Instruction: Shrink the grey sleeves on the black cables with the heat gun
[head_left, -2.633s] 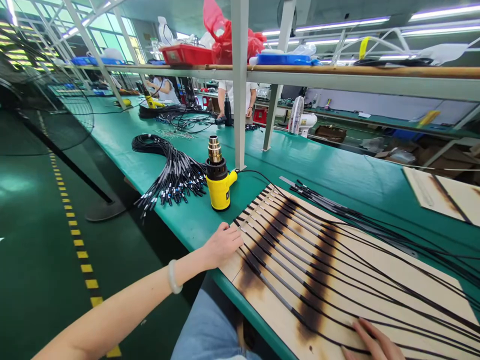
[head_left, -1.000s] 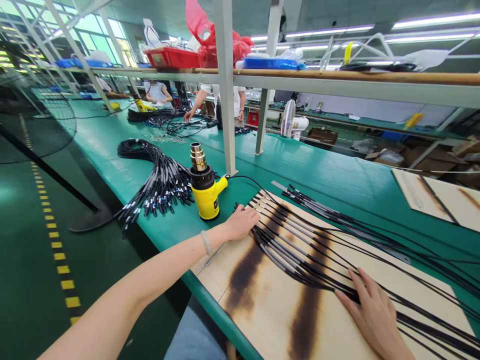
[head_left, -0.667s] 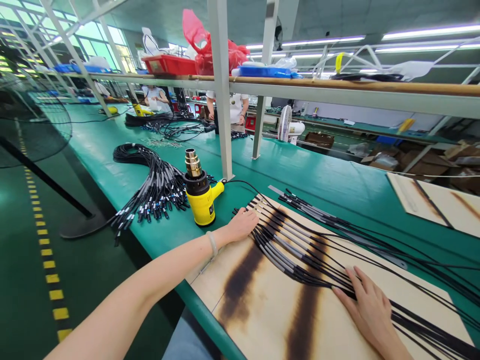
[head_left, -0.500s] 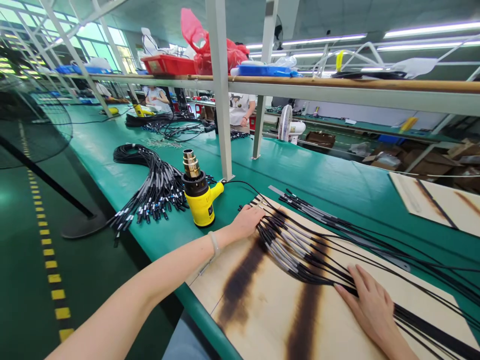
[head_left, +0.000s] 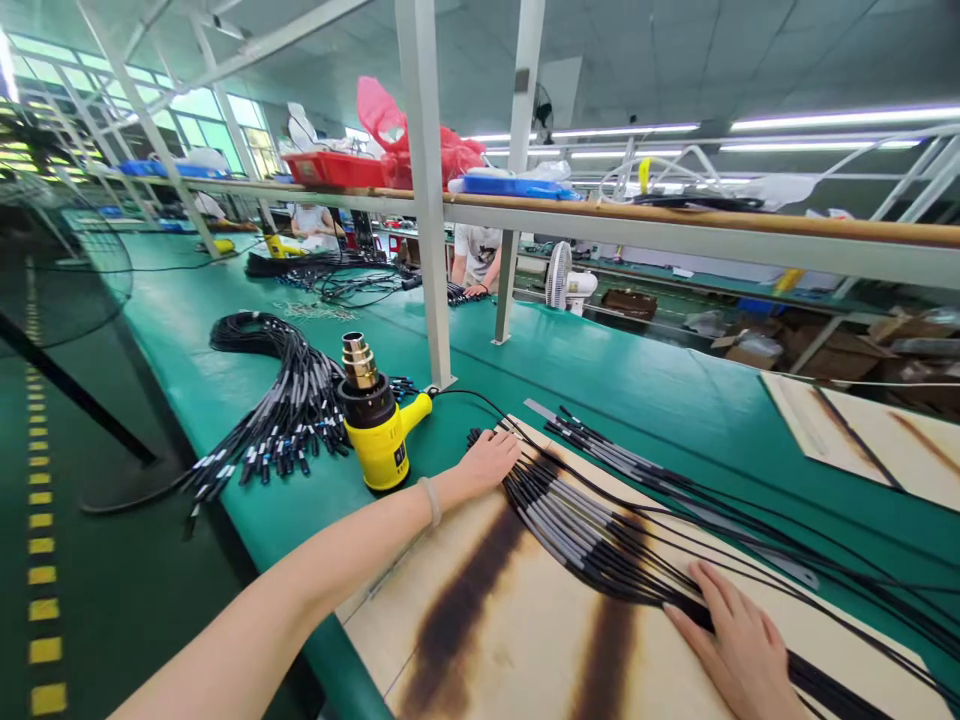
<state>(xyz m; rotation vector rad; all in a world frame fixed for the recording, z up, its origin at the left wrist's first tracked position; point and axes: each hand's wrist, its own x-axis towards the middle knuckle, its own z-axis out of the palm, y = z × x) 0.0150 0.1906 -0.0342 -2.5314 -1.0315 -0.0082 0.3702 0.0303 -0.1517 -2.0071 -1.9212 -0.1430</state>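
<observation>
While your left hand (head_left: 490, 460) closes over the black cables (head_left: 574, 525) near their ends, your right hand (head_left: 731, 640) straddles them farther along, thumb and fingers apart; scorched board (head_left: 525, 635) beneath, yellow heat gun (head_left: 377, 445) left of your left hand.

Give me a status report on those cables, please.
Left hand on cables near tips, right hand farther along. Cables bunched on scorched board. Heat gun beside board.

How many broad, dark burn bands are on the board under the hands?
2: one band nearer the left hand, another band nearer the right hand. The cables partly cover both.
</observation>
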